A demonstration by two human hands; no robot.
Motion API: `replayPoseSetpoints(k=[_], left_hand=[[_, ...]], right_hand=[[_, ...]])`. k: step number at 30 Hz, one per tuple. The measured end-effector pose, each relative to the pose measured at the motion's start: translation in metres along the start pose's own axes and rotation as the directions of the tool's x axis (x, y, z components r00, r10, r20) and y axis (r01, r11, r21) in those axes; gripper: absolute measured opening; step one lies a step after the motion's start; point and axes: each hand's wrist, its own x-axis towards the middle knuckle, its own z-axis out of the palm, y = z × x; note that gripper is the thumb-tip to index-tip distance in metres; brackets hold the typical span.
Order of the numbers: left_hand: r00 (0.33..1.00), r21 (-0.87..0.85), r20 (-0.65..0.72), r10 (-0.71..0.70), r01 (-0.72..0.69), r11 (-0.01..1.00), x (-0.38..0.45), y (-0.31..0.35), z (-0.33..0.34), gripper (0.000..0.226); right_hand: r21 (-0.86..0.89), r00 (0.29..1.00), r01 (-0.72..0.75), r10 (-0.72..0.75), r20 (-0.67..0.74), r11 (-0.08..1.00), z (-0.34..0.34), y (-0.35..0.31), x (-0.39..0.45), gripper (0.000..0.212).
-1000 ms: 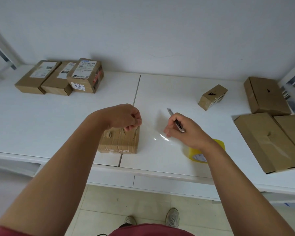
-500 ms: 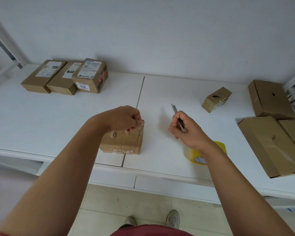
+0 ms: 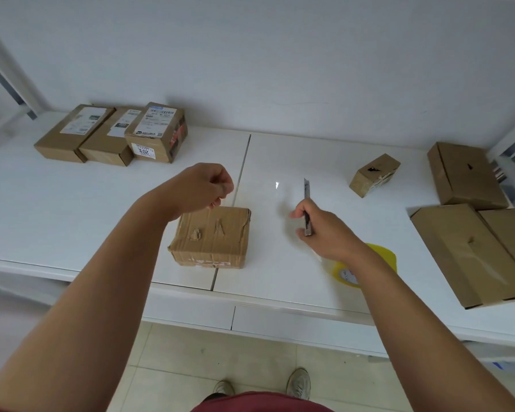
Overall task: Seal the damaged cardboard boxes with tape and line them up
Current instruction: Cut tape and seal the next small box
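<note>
while the torn box (image 3: 211, 237) sits at the table's (image 3: 72, 203) front edge, the left hand (image 3: 201, 185) hovers above its far side, fingers curled, maybe pinching clear tape, hard to tell. right hand (image 3: 324, 230) grips a small knife (image 3: 307, 208), blade up. yellow tape roll (image 3: 366, 267) lies behind that wrist.

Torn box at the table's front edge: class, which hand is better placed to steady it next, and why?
Left. The left hand hovers directly over the torn box, fingers curled; the right hand grips a knife, off to the side near the yellow tape roll.
</note>
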Motion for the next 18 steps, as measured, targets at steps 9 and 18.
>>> replayPoseSetpoints(k=[9,18], left_hand=[[0.999,-0.029,0.010,0.036,-0.036,0.999,0.002,-0.008,0.007,0.013],[0.997,-0.037,0.024,0.077,-0.076,0.996,-0.007,-0.014,0.007,0.012]], right_hand=[[-0.248,0.954,-0.039,0.110,0.280,0.968,0.020,-0.011,0.021,0.019],[-0.541,0.939,-0.009,0.193,0.285,0.841,0.036,-0.012,0.027,0.040]])
